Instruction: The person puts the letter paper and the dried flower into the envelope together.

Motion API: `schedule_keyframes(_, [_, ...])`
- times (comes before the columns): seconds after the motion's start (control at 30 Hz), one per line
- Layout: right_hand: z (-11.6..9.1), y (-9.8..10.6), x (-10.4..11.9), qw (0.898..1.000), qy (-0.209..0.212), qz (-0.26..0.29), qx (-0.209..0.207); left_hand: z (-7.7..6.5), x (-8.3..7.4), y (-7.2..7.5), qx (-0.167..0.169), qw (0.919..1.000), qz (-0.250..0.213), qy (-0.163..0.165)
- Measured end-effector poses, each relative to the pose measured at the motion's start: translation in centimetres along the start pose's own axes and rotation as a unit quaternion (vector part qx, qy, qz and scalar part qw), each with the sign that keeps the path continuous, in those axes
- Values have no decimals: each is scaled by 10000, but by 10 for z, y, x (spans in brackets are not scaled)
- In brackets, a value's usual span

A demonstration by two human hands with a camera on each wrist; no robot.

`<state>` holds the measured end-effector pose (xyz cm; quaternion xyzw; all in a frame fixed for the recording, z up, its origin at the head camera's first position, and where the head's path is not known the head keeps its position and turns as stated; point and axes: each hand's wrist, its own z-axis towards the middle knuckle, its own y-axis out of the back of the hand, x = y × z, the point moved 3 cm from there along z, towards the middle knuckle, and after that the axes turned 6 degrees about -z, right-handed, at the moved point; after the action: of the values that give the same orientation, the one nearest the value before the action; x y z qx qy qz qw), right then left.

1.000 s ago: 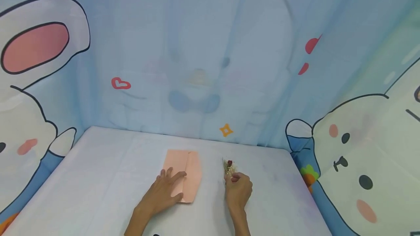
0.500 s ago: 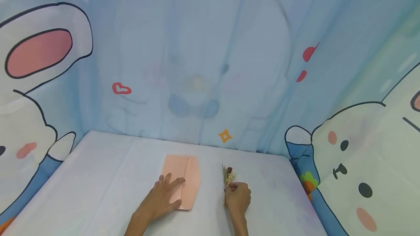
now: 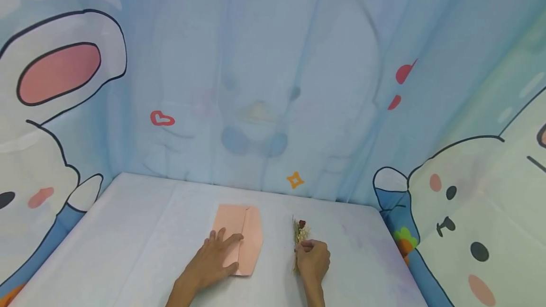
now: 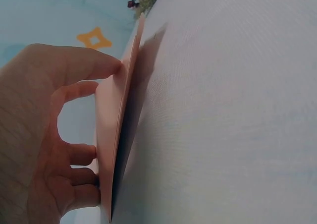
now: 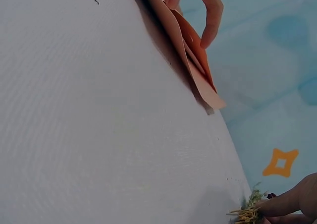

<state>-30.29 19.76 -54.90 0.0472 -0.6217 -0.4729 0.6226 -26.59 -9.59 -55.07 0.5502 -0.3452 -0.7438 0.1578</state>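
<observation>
While the left hand point(image 3: 208, 259), fingers spread, rests on the folded pink paper point(image 3: 251, 243) near the middle of the far edge of the white table point(image 3: 362, 250), the right hand point(image 3: 314, 259) pinches the dried-flower bunch point(image 3: 302, 232) toward the far right corner.

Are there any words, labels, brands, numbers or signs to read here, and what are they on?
No words, labels, brands or numbers can be read in any view.
The blue backdrop bears drawings, among them a red heart and an orange star.
No writing shows on the folded pink paper or dried flowers.
</observation>
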Motion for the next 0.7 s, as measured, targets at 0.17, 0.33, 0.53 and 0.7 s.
schedule_keyframes(0.17, [-2,3,3,9999,-46,-92,-46,0,3,-1,-18,10000,-75,18])
schedule_keyframes(0.33, [-4,7,9,9998,-88,139,-56,1,2,-3,-7,9999,-111,3])
schedule_keyframes(0.53, [-6,2,17,9988,-110,469,95,1,2,-2,-44,9999,-102,5])
schedule_keyframes(0.7, [-10,-5,24,9972,-104,699,249,1,3,-1,-84,9999,-38,-40])
